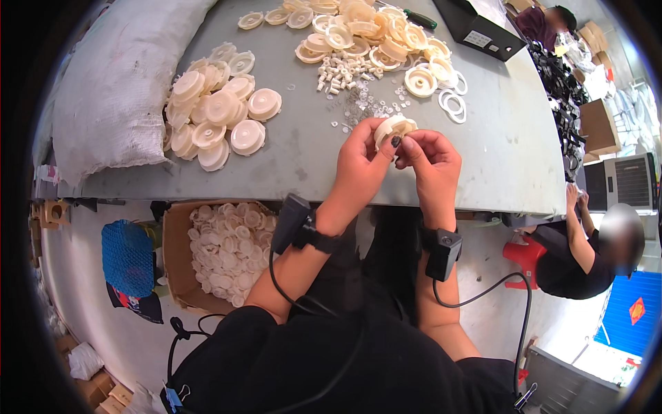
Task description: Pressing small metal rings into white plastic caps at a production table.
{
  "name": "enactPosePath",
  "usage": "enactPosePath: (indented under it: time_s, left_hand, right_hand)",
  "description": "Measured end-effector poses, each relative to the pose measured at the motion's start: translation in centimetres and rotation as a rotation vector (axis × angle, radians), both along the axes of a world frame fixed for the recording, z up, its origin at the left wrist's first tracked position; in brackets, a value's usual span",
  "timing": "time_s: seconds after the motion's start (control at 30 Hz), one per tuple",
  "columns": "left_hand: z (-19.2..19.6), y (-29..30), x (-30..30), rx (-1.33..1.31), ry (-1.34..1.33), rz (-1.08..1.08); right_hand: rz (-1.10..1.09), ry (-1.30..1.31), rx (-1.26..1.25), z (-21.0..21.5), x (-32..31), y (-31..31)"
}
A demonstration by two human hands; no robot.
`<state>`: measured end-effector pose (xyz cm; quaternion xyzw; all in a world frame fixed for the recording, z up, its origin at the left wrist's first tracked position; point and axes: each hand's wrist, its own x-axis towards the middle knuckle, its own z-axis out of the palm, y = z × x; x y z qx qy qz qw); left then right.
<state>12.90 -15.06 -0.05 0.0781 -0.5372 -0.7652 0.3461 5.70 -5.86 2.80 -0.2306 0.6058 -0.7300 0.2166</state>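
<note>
Above the near edge of the grey table point(303, 165), both my hands meet at one round cream plastic part point(394, 127). My left hand point(362, 160) grips its left side, thumb on the near face. Closed fingers of my right hand point(434, 160) press at its right side; whether they pinch a smaller piece there is hidden. Just beyond lie small clear bits point(376, 107) and a heap of little cream cylindrical pieces point(341, 72). Farther back is a pile of open round cream parts point(365, 31). To the left sits a stack of closed round cream parts point(221, 107).
A stuffed white woven sack point(124, 90) covers the table's left end. White rings point(452, 103), a green-handled screwdriver point(420, 18) and a black box point(479, 31) lie at the far right. Below stands a carton point(183, 269) of white parts. A co-worker point(579, 255) sits at right.
</note>
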Motion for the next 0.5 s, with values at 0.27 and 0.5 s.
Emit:
enactPosePath:
  time_s: [0.27, 0.5]
  left_hand:
    - [1.3, -2.8, 2.4, 0.172, -0.16, -0.037]
    - [0.9, -6.2, 3.5, 0.16, -0.193, 0.149]
  right_hand:
    - [0.113, 0.071, 0.066, 0.7, 0.8, -1.5]
    - [-0.028, 0.162, 0.2, 0.2, -5.4, -1.8]
